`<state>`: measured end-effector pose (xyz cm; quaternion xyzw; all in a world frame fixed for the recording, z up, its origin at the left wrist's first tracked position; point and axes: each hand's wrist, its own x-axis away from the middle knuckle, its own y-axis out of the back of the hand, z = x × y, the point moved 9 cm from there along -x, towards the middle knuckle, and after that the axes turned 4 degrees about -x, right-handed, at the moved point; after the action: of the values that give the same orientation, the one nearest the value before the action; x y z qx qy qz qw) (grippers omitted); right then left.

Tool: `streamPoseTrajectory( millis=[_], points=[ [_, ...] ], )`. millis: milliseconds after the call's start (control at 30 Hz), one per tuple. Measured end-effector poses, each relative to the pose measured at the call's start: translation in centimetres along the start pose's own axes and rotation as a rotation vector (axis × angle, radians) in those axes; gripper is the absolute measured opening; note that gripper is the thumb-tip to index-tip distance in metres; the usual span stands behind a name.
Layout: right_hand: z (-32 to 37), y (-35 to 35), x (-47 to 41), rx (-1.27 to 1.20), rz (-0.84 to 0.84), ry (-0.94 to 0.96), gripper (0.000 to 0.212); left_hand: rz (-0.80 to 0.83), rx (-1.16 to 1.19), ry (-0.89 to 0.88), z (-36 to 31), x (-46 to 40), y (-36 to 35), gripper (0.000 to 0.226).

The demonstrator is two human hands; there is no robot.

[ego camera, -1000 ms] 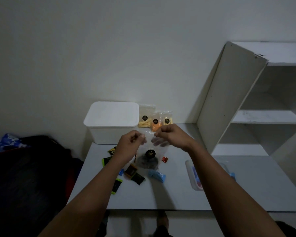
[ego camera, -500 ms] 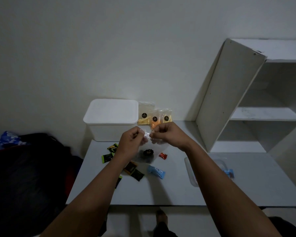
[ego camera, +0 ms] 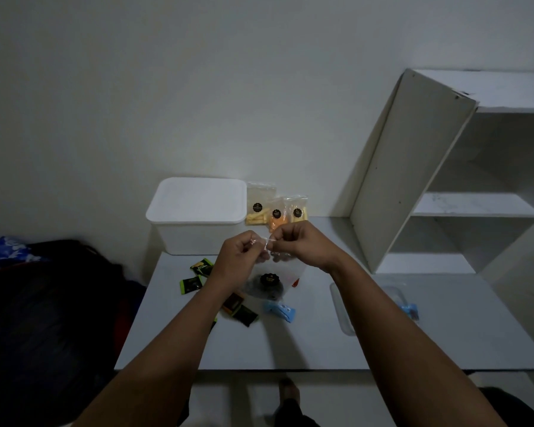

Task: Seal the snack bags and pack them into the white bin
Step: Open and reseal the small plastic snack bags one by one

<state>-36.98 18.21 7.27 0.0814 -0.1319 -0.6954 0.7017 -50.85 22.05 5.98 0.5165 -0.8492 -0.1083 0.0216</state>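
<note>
Sealing one clear plastic snack bag above the grey table's middle.

Left hand and right hand pinch its top strip together. Loose wrapped sweets lie beneath; three filled bags wait at the far edge beside the lidded white plastic bin. Seemingly nothing packed.

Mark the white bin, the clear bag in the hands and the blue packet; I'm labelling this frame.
white bin [ego camera: 198, 238], head view, front wall.
clear bag [ego camera: 285, 272], head view, clear side.
blue packet [ego camera: 279, 312], head view, middle.
</note>
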Motion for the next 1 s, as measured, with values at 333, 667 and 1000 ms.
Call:
streamPoseTrajectory(
  millis=[333,667,1000],
  points=[
    [-0.7,1.2,0.3,-0.032,-0.076,-0.001,0.014,-0.053,0.055,0.035,0.5,-0.1,0.6,0.026],
    [0.0,1.2,0.2,0.002,-0.085,0.048,0.013,-0.042,0.075,0.036,0.6,-0.1,0.3,0.023],
    [-0.5,1.7,0.5,-0.111,-0.135,0.04,0.014,-0.102,0.075,0.029,0.0,-0.1,1.5,0.015]
  ],
)
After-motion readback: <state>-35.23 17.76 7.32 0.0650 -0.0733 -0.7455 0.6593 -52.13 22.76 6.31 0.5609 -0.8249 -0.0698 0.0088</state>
